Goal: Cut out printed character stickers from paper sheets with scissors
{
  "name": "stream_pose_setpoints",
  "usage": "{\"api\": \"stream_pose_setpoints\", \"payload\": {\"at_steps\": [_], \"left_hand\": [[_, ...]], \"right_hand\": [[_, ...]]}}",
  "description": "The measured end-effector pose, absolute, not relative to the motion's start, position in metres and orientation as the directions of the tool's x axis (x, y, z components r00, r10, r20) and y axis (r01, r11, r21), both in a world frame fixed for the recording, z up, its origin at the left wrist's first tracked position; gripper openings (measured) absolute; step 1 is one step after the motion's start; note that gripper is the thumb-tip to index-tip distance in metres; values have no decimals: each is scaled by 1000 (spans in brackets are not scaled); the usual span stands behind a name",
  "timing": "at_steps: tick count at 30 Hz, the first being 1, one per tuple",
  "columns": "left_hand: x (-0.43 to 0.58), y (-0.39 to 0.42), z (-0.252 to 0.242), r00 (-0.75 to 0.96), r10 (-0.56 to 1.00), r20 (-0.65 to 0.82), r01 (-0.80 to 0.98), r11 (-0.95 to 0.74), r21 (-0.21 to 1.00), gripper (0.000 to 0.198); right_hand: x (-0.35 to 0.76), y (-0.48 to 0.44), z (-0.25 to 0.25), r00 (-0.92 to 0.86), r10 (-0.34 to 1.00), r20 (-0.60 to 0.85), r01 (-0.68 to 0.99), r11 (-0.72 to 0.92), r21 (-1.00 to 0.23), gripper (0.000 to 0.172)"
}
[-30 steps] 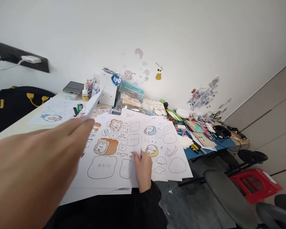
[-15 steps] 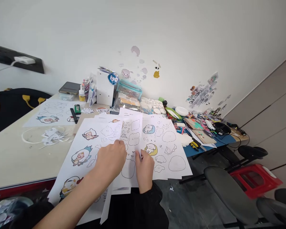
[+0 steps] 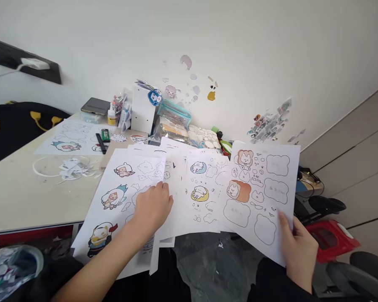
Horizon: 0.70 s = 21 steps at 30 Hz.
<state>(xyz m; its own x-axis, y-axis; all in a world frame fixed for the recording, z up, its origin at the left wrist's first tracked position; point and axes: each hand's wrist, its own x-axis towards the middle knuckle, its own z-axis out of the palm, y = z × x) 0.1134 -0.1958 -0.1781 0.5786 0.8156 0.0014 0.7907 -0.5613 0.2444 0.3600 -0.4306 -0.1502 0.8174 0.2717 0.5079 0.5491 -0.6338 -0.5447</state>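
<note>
My right hand point(image 3: 299, 249) pinches the lower right edge of a printed sheet point(image 3: 252, 201), thumb on top. Brown bread-and-bear cartoons and plain outlines cover that sheet, which is raised and tilted. My left hand point(image 3: 154, 205), fingers curled, grips the right edge of printed sheets of paper point(image 3: 96, 214) showing hooded cartoon figures. Between my hands lies another sheet point(image 3: 200, 209) with blue and yellow round cartoons, its right side covered by the raised one. More white sheets lie underneath, mostly hidden.
A white binder point(image 3: 143, 110), a glue bottle point(image 3: 111, 115) and a clear pouch point(image 3: 174, 113) stand along the wall. Paper scraps point(image 3: 74, 169) and a black cutter point(image 3: 101, 143) lie on the table's left. A bin of scraps point(image 3: 12, 268) is below left; a red crate point(image 3: 332, 241) is at right.
My right hand has drawn the bread-and-bear sheet out from between the others and carried it right. My left hand stays on its sheets, with slight movement.
</note>
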Motion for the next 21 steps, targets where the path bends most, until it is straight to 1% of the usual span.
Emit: {"api": "stream_pose_setpoints", "payload": {"at_steps": [2,7,9,15,21], "left_hand": [[113,-196,-178,579,815,7,788,-562,250,32],[112,-195,-179,579,815,14,785,-562,261,30],[110,-195,-180,582,813,13,781,-563,270,30],[107,-193,-183,587,810,18,768,-563,304,32],[106,-190,-185,579,815,23,762,-551,340,33]], "right_hand": [[361,-433,-152,811,314,495,566,-634,-526,40],[350,-417,-172,772,478,419,635,-565,-527,40],[348,-408,-179,756,524,392,652,-546,-526,41],[349,-385,-188,709,607,360,694,-506,-513,44],[349,-371,-182,654,662,366,744,-474,-471,46]]}}
